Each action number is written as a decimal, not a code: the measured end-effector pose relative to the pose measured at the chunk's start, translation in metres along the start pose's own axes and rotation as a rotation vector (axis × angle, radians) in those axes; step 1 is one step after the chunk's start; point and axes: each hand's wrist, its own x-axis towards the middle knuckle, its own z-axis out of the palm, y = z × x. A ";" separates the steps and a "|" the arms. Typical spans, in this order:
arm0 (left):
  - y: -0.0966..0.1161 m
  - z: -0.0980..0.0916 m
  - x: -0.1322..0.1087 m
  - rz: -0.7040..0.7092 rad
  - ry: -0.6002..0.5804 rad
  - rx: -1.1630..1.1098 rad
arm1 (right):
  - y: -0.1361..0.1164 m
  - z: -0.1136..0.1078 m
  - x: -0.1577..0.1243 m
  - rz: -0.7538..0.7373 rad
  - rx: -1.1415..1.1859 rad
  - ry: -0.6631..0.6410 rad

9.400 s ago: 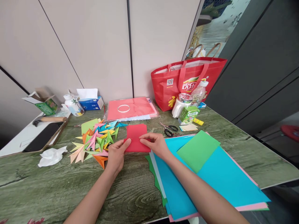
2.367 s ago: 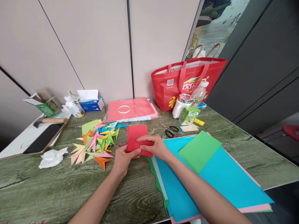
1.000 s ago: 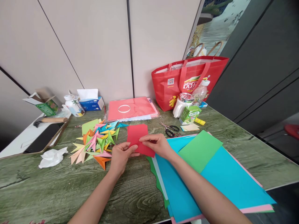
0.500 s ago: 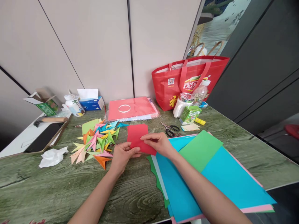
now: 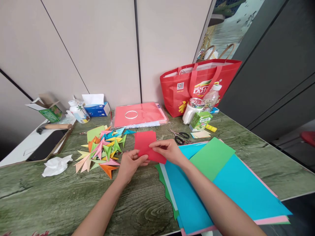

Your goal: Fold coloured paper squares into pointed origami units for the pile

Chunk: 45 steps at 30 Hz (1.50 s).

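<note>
A piece of red paper (image 5: 156, 158) is between my two hands. My left hand (image 5: 131, 164) grips its left edge, thumb on top and fingers partly hidden behind. At its upper right, my right hand (image 5: 169, 150) pinches it between thumb and fingertips. More red paper (image 5: 145, 137) shows just beyond; I cannot tell whether it is a separate piece. Left of my left hand lies a pile of folded paper pieces (image 5: 102, 147) in several colours. Under my right forearm spread large blue sheets (image 5: 241, 186), with a green sheet (image 5: 214, 157) on top.
Scissors (image 5: 179, 136) lie beyond my right hand, near a yellow glue stick (image 5: 211, 128), a green carton (image 5: 200, 121) and a white mug (image 5: 190, 113). A red bag (image 5: 182, 96) stands behind. Crumpled tissue (image 5: 56, 165), a phone (image 5: 46, 146) and a tissue box (image 5: 97, 108) are leftward.
Hardly anything differs. Both hands keep their hold on the red paper, and the whole view has shifted very slightly.
</note>
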 end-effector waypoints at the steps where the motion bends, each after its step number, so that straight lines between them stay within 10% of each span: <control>1: -0.001 -0.001 0.000 0.001 -0.018 0.011 | 0.000 -0.001 0.000 -0.002 -0.003 -0.001; 31: 0.006 -0.003 -0.004 -0.086 -0.333 0.104 | 0.002 -0.009 0.001 -0.011 -0.052 -0.157; 37: 0.000 -0.002 0.000 -0.005 -0.054 -0.010 | 0.006 0.000 0.002 -0.043 -0.151 0.210; 45: -0.004 0.002 0.000 0.078 -0.018 -0.093 | 0.008 0.029 -0.005 0.039 -0.063 0.299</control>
